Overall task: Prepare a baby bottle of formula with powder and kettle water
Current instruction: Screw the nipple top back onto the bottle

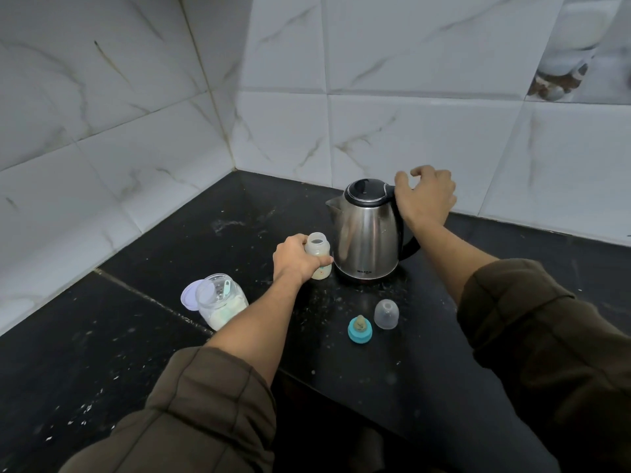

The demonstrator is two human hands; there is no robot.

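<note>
Water step: left hand [296, 257] clamped round open baby bottle [318, 256]; right hand [425, 196] spread, empty, over kettle handle [408, 244]. Next: grasp, lift, pour.

The counter [170, 336] is black with scattered white specks, and the wall tiles [409, 131] are white with grey-brown marble veins. The kettle [367, 233] is shiny silver steel with a black lid and handle; the bottle [319, 249] is clear and cloudy, with pale powder low inside. The jar [222, 302] is clear, holding white powder, its lid [189, 297] pale lilac; the teat ring [359, 331] is teal, the cap [386, 314] frosted clear, and the sleeves [205, 404] olive-brown.
</note>
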